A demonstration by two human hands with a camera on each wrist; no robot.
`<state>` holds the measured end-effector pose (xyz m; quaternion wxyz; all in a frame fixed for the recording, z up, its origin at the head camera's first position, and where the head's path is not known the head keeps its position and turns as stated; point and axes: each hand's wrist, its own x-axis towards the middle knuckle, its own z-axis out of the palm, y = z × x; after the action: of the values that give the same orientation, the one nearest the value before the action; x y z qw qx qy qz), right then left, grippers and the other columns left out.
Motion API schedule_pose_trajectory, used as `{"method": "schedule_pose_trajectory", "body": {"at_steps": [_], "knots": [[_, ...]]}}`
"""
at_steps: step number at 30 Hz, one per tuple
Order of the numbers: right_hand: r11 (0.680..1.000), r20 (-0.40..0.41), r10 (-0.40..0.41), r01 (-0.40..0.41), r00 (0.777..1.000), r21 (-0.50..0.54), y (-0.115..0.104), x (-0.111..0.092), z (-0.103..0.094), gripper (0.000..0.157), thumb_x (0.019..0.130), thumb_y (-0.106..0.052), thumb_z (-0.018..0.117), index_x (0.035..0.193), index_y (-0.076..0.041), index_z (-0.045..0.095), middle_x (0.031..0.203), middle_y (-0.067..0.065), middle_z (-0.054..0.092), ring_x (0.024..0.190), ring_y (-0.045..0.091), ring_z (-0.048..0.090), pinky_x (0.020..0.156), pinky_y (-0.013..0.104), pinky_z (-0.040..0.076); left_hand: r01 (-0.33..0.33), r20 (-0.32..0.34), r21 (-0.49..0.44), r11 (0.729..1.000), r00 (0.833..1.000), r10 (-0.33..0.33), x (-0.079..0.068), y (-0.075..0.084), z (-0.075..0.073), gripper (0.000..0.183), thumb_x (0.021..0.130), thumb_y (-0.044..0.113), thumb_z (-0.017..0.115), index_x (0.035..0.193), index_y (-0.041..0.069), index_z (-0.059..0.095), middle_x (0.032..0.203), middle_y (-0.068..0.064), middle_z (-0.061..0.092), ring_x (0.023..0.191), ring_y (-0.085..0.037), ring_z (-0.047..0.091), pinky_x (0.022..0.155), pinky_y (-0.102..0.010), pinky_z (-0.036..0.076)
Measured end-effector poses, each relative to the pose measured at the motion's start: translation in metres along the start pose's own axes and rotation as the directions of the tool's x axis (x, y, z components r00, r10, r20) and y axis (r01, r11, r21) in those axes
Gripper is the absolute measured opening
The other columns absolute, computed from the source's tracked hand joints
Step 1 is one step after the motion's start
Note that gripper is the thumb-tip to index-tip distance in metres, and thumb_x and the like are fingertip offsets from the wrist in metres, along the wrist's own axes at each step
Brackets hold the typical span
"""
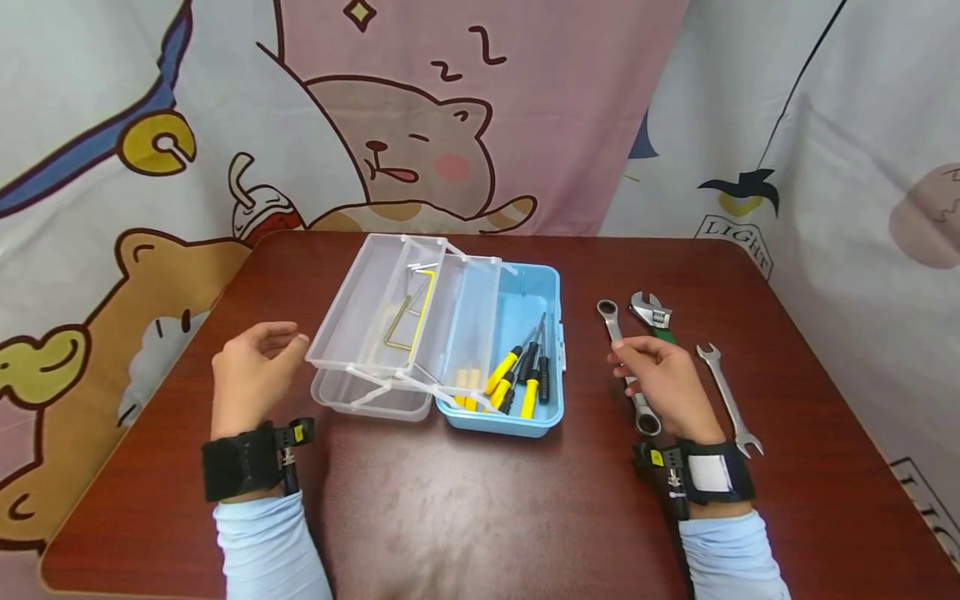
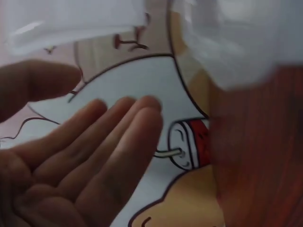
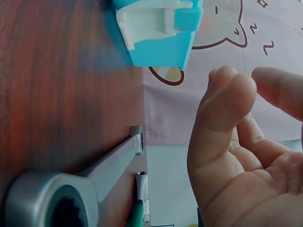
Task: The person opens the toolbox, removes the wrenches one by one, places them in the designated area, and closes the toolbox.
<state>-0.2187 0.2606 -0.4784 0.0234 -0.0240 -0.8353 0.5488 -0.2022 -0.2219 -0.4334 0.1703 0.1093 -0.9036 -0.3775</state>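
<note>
My left hand [image 1: 255, 375] hovers beside the left edge of a toolbox's clear plastic tray [image 1: 341, 312], its fingers relaxed and holding nothing. The toolbox stands unfolded, with a blue base [image 1: 517, 427] at its right. Over a double-ended ring wrench [image 1: 611, 320] hangs my right hand [image 1: 667, 383], fingers loosely bent and nothing between them. The right wrist view shows that wrench [image 3: 113, 171] lying on the table, apart from the hand. Behind the right hand lies an adjustable wrench [image 1: 651, 312] with a green handle; to its right is an open-end wrench [image 1: 724, 396].
Yellow-and-black screwdrivers [image 1: 531, 392] lie in the blue base. Several hex keys [image 1: 396, 345] rest in a clear tray, one of them yellow. The brown table [image 1: 465, 517] ends at a cartoon-printed curtain [image 1: 555, 100] behind and at the sides.
</note>
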Motion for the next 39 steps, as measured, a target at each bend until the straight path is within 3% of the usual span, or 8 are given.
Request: {"method": "schedule_pose_trajectory", "body": {"at_steps": [3,5,10,14,19,28,39], "knots": [[1.0,0.017,0.005,-0.004,1.0,-0.014,-0.001,0.0,0.002,0.051,0.105,-0.042,0.061,0.128,0.003,0.065,0.115,0.023,0.071,0.095,0.034,0.069,0.065,0.034,0.06,-0.009,0.095,0.044,0.999,0.995,0.004,0.002,-0.004,0.003,0.042,0.103,0.031,0.062,0.129,-0.001,0.068,0.117,-0.027,0.072,0.107,-0.046,0.068,0.086,-0.058,0.057],[1.0,0.028,0.005,-0.005,1.0,-0.007,-0.001,0.0,0.003,0.05,0.105,-0.04,0.061,0.128,0.004,0.065,0.115,0.024,0.07,0.093,0.029,0.069,0.065,0.034,0.06,-0.004,0.137,0.054,0.999,0.991,-0.004,0.002,-0.006,0.005,0.042,0.102,0.03,0.063,0.128,-0.003,0.068,0.115,-0.028,0.072,0.106,-0.048,0.068,0.087,-0.063,0.055],[1.0,0.051,0.009,-0.01,0.999,0.019,-0.002,0.0,0.005,0.048,0.105,-0.036,0.061,0.127,0.006,0.064,0.113,0.023,0.071,0.087,0.018,0.069,0.063,0.033,0.059,0.017,0.212,0.098,0.995,0.976,-0.038,0.003,-0.008,0.008,0.038,0.099,0.023,0.065,0.125,-0.004,0.07,0.11,-0.029,0.073,0.096,-0.043,0.07,0.078,-0.058,0.058],[1.0,0.057,0.011,-0.011,0.998,0.002,-0.002,0.0,0.007,0.049,0.105,-0.037,0.061,0.129,0.005,0.064,0.114,0.022,0.072,0.089,0.02,0.069,0.065,0.033,0.06,-0.004,0.276,0.137,0.991,0.961,-0.034,0.006,-0.009,0.01,0.042,0.1,0.026,0.066,0.125,-0.008,0.069,0.115,-0.031,0.07,0.093,-0.041,0.068,0.073,-0.052,0.057],[1.0,0.054,0.003,-0.002,0.999,-0.029,-0.003,-0.002,0.009,0.05,0.105,-0.04,0.061,0.128,0.004,0.065,0.114,0.023,0.072,0.089,0.024,0.069,0.067,0.034,0.061,-0.008,0.302,0.156,0.988,0.952,-0.04,0.007,-0.01,0.009,0.046,0.098,0.028,0.069,0.125,-0.009,0.068,0.116,-0.032,0.069,0.092,-0.04,0.066,0.07,-0.045,0.056],[0.999,0.048,0.011,-0.009,0.999,-0.051,-0.003,-0.002,0.009,0.052,0.104,-0.042,0.061,0.127,0.004,0.066,0.112,0.021,0.073,0.09,0.028,0.069,0.069,0.036,0.061,-0.011,0.383,0.2,0.98,0.921,-0.068,0.012,-0.015,0.012,0.041,0.093,0.025,0.074,0.111,-0.011,0.072,0.097,-0.026,0.074,0.08,-0.032,0.064,0.059,-0.034,0.048],[0.998,0.055,0.007,-0.004,0.998,-0.055,0.0,-0.001,0.009,0.05,0.106,-0.04,0.059,0.13,0.003,0.065,0.115,0.022,0.072,0.092,0.03,0.069,0.067,0.034,0.06,-0.034,0.364,0.188,0.982,0.931,-0.037,0.009,-0.013,0.015,0.032,0.094,0.009,0.069,0.116,-0.014,0.07,0.101,-0.031,0.073,0.083,-0.036,0.07,0.064,-0.041,0.056]]}}
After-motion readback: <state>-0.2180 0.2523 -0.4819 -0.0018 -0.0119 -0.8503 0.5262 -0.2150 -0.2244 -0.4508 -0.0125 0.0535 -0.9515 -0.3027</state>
